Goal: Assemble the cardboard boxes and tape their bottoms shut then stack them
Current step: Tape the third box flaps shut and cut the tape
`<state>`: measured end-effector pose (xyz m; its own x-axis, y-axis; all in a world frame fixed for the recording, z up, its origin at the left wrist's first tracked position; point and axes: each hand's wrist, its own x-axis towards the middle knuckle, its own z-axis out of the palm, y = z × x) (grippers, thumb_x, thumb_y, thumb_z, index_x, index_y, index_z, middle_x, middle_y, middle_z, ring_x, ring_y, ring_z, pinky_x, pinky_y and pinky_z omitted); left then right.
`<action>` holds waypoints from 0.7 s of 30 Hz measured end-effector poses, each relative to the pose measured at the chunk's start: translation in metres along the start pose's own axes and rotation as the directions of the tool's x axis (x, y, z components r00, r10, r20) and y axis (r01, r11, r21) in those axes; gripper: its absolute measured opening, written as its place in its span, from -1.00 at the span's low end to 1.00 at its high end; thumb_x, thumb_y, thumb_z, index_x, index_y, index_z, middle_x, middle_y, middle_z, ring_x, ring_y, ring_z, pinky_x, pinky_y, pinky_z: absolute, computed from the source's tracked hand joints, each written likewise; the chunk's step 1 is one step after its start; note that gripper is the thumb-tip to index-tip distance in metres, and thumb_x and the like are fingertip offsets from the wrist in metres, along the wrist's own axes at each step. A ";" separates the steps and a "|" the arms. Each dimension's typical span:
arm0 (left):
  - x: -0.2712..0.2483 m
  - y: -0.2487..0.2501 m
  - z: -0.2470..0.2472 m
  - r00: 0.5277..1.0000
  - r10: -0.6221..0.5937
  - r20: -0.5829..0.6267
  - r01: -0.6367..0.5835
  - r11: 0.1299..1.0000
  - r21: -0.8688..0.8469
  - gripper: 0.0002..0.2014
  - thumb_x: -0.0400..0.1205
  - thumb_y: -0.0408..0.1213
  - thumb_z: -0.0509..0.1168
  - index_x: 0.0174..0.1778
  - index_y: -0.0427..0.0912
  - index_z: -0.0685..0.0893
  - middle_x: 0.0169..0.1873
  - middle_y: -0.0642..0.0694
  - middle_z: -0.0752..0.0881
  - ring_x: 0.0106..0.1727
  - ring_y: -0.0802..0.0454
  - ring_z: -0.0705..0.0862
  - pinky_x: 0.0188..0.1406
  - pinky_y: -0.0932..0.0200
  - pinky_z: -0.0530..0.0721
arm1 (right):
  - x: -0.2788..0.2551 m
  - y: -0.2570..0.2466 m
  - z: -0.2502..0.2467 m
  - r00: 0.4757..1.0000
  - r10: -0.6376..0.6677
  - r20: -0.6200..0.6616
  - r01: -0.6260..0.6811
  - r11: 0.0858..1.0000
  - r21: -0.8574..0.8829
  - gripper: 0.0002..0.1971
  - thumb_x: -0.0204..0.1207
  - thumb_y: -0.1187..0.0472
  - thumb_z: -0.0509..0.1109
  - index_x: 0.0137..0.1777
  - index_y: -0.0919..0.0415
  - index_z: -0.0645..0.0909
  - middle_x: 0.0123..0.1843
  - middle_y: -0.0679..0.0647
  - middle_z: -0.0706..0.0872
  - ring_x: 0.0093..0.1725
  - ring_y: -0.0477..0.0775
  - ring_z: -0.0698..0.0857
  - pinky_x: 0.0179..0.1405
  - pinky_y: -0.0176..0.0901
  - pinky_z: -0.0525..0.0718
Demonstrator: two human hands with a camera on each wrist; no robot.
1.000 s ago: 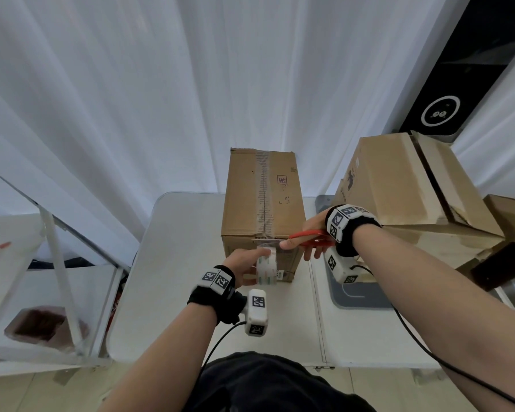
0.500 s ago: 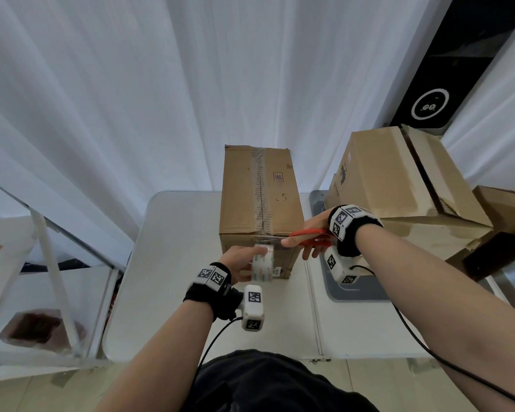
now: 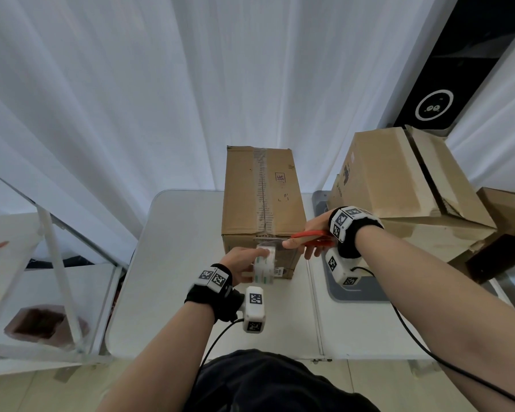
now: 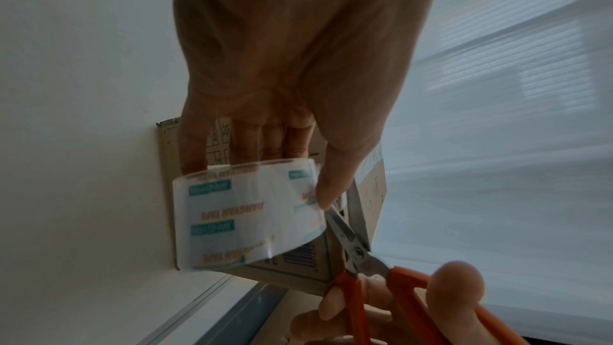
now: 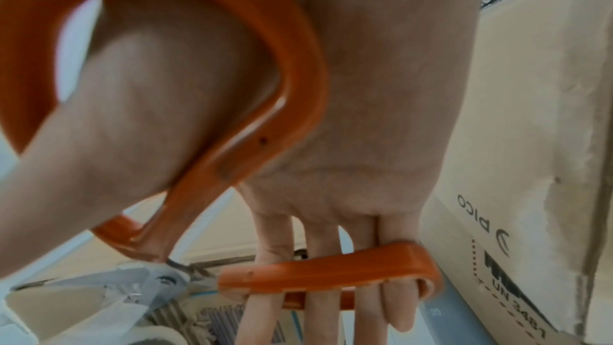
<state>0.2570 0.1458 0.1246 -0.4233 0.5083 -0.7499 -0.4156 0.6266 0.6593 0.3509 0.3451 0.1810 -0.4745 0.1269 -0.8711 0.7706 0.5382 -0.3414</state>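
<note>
Your left hand (image 3: 241,261) gripping the tape roll (image 3: 264,265) against the cardboard box (image 3: 262,200), your right hand (image 3: 313,233) fingers through the orange scissors (image 3: 309,237), blades parted at the tape strip, white table (image 3: 173,263) beneath.

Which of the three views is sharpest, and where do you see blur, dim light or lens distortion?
Head view: sharpest and evenly lit, though the wide lens bends the white curtain and white table edges. Left wrist view: dim, the left hand shadowed, the clear printed tape roll smeared. Right wrist view: the orange-handled scissors loom large and soft beside the right hand.
</note>
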 end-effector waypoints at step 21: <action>-0.006 -0.002 0.000 1.000 0.007 -0.028 -0.007 1.000 0.022 -0.81 0.64 -0.23 0.43 0.06 -0.26 0.68 -0.20 -0.15 0.73 -0.22 -0.03 0.71 -0.37 0.16 0.64 | 0.001 0.031 0.014 0.990 0.124 0.064 -0.129 0.989 0.071 -0.07 0.11 -0.37 0.64 0.30 0.32 0.59 0.19 0.20 0.78 0.18 0.15 0.79 0.38 0.14 0.67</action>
<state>0.2602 0.1415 0.1284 -0.4490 0.4961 -0.7432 -0.3950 0.6358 0.6631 0.3807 0.3502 0.1645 -0.3469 0.1388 -0.9276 0.8534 0.4570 -0.2508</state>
